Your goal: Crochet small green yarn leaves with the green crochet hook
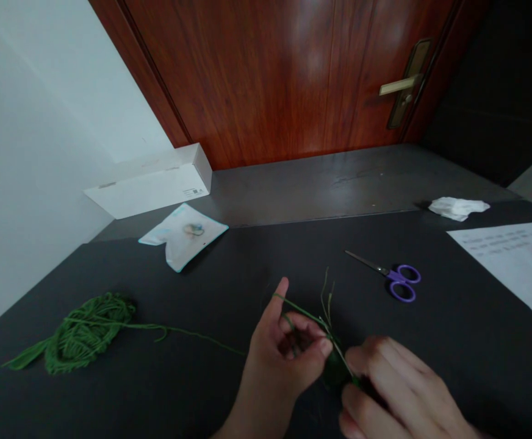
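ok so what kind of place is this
Probably a room in a home or a small office: there is a wooden door with a lever handle, a plain pale wall, and a dark tabletop holding green yarn and purple-handled scissors.

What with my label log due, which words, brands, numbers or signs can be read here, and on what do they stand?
None can be read.
White box: small print beside a dark square code, too small to read.
Paper sheet: rows of grey print and a reddish mark, too blurred to read.
White pouch: a blurred coloured patch; I cannot tell whether it holds lettering.
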### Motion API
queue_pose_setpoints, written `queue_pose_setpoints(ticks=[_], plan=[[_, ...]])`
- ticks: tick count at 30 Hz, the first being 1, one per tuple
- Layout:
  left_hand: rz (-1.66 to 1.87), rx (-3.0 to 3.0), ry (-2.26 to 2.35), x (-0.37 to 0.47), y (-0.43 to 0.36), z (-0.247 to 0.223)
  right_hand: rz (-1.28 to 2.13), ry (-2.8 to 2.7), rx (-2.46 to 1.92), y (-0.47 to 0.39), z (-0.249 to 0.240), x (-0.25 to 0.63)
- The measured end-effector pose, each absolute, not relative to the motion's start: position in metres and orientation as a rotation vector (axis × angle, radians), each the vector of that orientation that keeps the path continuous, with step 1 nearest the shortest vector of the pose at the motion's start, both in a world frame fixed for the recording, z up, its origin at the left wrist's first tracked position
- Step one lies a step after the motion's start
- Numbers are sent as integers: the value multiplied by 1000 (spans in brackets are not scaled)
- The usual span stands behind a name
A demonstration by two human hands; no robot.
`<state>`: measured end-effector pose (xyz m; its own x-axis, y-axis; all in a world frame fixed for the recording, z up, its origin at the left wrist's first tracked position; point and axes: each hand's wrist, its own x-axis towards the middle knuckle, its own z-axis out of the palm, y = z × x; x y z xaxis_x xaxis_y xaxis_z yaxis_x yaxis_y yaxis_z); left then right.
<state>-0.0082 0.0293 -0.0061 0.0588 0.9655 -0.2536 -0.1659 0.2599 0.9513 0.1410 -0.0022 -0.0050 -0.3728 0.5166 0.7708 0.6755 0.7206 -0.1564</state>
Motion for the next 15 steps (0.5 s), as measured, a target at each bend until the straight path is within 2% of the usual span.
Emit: queue_pose_setpoints(ticks=[5,10,15], plan=[[877,605,969,-19,32,4,-277,-2213,-806,2,0,156],[785,685,976,-25,30,14,-358,-2319,-528,15,5,182],[742,848,1055,-22,34,14,-232,-2378,-428,18,5,194]])
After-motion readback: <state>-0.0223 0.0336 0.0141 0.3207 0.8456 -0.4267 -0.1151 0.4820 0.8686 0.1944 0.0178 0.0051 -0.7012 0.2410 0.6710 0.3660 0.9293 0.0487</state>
